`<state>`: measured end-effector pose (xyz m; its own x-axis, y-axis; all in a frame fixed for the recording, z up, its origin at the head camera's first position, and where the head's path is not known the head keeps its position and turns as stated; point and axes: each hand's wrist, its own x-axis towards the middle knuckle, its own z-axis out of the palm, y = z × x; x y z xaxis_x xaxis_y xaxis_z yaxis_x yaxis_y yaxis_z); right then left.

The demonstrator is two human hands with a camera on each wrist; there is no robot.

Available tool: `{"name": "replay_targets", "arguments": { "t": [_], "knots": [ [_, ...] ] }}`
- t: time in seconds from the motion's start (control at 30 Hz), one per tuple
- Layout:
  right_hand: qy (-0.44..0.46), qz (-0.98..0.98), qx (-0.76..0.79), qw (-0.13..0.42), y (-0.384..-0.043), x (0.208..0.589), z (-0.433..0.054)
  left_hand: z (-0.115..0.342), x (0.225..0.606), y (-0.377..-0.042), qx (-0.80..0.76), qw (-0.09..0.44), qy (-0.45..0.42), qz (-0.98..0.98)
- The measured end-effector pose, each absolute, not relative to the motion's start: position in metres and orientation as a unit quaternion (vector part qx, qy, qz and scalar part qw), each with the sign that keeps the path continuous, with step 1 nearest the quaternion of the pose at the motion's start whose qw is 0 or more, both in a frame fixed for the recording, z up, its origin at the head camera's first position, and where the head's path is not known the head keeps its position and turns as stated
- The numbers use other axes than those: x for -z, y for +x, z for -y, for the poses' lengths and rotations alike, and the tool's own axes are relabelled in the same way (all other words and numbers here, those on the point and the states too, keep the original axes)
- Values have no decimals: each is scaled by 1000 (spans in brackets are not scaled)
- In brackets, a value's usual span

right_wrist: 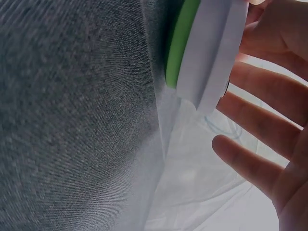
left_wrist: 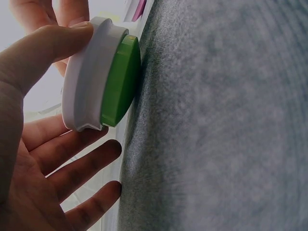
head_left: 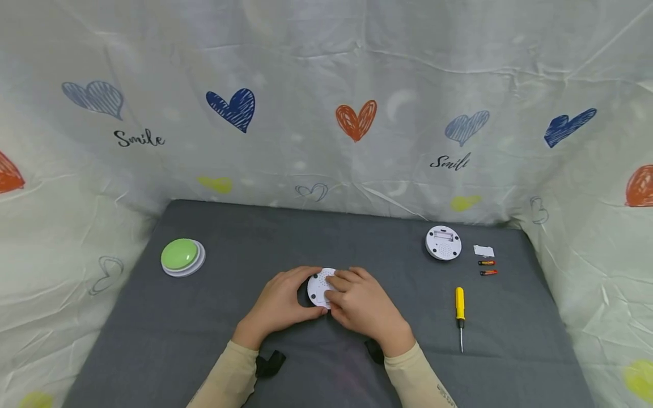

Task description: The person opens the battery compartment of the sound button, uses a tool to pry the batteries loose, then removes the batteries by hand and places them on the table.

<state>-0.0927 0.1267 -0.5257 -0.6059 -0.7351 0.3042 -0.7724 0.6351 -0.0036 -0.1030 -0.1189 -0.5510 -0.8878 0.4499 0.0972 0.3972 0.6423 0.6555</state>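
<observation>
In the middle of the table a round white push button lies face down, its speaker holes and dark feet upward. The left wrist view shows its green dome against the cloth. My left hand grips the white rim from the left between thumb and fingers; the lower fingers spread free. My right hand reaches over from the right, fingertips on the upturned back and covering part of it. In the right wrist view the white casing stands beside that hand's extended fingers.
A second face-down button at back right shows an uncovered battery compartment. Beside it lie a small white piece and two batteries. A yellow-handled screwdriver lies nearer. Far left, a green-domed button sits upright.
</observation>
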Motion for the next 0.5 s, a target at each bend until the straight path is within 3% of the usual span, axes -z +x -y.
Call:
{"name": "replay_targets", "arguments": {
  "t": [0.5],
  "knots": [
    [441, 887, -7, 138, -94, 518, -121, 120, 553, -104, -354, 36, 241, -903]
  ]
}}
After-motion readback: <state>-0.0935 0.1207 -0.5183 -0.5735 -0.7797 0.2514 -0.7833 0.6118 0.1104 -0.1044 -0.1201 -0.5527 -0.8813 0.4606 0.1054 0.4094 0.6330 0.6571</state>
